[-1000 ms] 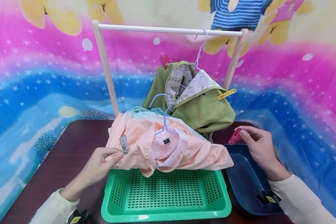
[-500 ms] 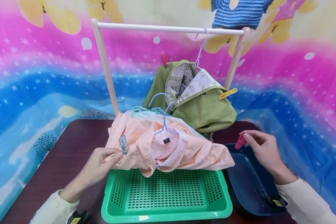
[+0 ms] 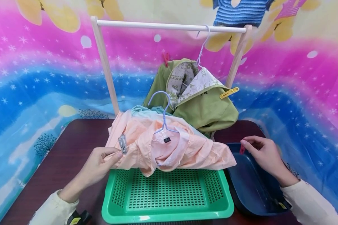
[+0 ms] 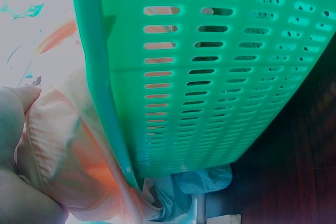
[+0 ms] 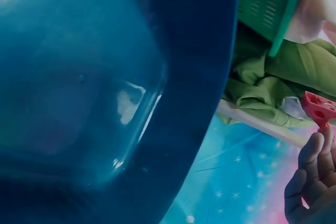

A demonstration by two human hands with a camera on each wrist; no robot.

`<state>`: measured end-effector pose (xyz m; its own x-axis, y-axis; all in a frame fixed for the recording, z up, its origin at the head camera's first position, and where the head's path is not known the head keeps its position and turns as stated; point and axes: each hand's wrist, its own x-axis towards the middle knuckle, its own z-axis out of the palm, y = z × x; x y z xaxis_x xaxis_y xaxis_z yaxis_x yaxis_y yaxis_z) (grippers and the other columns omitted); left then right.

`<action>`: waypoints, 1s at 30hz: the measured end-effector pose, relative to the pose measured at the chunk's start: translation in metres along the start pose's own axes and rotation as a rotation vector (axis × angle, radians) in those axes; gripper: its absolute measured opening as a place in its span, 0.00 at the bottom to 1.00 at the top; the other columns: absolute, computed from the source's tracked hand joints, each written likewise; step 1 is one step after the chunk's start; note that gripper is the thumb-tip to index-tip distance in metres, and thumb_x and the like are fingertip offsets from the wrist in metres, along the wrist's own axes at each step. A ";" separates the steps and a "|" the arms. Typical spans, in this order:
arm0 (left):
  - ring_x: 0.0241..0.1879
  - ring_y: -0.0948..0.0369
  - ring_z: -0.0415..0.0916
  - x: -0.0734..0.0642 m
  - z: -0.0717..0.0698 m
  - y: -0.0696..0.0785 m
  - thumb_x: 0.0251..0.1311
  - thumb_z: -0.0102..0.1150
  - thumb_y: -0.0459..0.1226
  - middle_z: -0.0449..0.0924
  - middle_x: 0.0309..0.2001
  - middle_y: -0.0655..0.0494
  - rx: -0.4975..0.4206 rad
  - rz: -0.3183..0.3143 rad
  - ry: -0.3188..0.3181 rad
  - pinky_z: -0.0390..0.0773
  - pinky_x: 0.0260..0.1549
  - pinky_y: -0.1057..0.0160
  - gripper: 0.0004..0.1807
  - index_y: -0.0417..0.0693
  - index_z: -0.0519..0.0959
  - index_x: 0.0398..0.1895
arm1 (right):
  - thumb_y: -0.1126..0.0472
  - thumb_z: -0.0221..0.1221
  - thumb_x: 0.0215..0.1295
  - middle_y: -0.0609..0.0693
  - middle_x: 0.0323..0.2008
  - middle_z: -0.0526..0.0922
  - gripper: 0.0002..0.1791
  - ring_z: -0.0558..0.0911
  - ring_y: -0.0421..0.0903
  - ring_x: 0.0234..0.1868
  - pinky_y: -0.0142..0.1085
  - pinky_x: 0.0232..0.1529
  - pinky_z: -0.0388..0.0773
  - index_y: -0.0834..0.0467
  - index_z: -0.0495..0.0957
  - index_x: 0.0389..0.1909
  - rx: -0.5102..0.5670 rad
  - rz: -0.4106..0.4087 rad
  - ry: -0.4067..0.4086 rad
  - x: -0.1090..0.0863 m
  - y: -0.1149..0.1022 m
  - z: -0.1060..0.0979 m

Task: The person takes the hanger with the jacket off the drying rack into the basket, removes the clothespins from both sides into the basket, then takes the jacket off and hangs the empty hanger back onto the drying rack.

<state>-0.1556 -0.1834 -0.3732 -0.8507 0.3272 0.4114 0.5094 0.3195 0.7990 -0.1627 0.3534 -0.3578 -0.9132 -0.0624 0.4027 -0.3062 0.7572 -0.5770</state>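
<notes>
Two hands, both pinching. Left hand [image 3: 97, 161] has thumb and fingers closed on one end of the peach shirt [image 3: 202, 151], just beside a silver clip [image 3: 122, 144]; right hand [image 3: 262, 153] holds a red clothespin [image 3: 242, 149] near the far end of the blue tub [image 3: 253, 178]. Shirt lies across the green basket's [image 3: 167, 217] far side, purple hanger [image 3: 164, 118] in its neck. We judge the cloth light, limp, easily creased: hold where hanger wire backs it. Clothespin probably stiff, smooth; we would squeeze its handle ends.
</notes>
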 end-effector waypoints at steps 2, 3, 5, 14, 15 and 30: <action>0.18 0.76 0.60 0.000 0.000 0.000 0.68 0.57 0.27 0.67 0.17 0.68 0.001 0.001 0.003 0.67 0.15 0.68 0.14 0.49 0.82 0.25 | 0.59 0.63 0.70 0.42 0.26 0.85 0.07 0.75 0.37 0.21 0.30 0.22 0.68 0.57 0.85 0.43 -0.024 0.004 -0.035 0.000 0.002 0.000; 0.18 0.76 0.60 0.000 0.000 0.000 0.68 0.57 0.27 0.67 0.17 0.68 0.002 -0.001 0.004 0.67 0.15 0.68 0.14 0.49 0.82 0.25 | 0.58 0.63 0.70 0.44 0.26 0.86 0.07 0.75 0.36 0.21 0.30 0.22 0.68 0.57 0.85 0.43 -0.038 0.010 -0.054 0.000 0.003 0.000; 0.18 0.76 0.60 0.000 -0.001 0.000 0.68 0.57 0.27 0.68 0.18 0.68 0.006 -0.006 0.007 0.67 0.15 0.68 0.14 0.49 0.82 0.25 | 0.56 0.63 0.70 0.45 0.26 0.86 0.08 0.76 0.36 0.22 0.30 0.23 0.69 0.57 0.85 0.42 -0.065 0.023 -0.092 0.000 0.004 0.000; 0.18 0.75 0.60 -0.001 -0.002 0.000 0.69 0.57 0.28 0.68 0.18 0.69 0.003 -0.017 0.001 0.67 0.15 0.67 0.13 0.47 0.83 0.27 | 0.47 0.62 0.71 0.46 0.23 0.83 0.16 0.70 0.37 0.17 0.33 0.18 0.65 0.58 0.85 0.41 -0.179 0.097 -0.293 0.000 0.010 -0.004; 0.18 0.75 0.60 -0.001 -0.002 0.000 0.69 0.57 0.28 0.68 0.17 0.69 0.003 -0.017 0.001 0.67 0.15 0.67 0.12 0.47 0.83 0.27 | 0.47 0.62 0.71 0.46 0.22 0.83 0.17 0.69 0.37 0.16 0.33 0.18 0.65 0.57 0.85 0.40 -0.195 0.109 -0.315 0.000 0.011 -0.003; 0.18 0.75 0.60 0.000 -0.002 -0.001 0.69 0.57 0.28 0.68 0.18 0.69 0.018 -0.015 0.000 0.67 0.16 0.68 0.13 0.48 0.83 0.26 | 0.46 0.64 0.67 0.42 0.16 0.76 0.15 0.70 0.39 0.16 0.34 0.18 0.66 0.49 0.81 0.24 -0.342 0.163 -0.546 -0.006 0.021 0.012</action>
<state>-0.1557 -0.1853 -0.3731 -0.8581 0.3226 0.3994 0.4989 0.3401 0.7972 -0.1675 0.3621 -0.3811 -0.9732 -0.1819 -0.1408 -0.1320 0.9428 -0.3060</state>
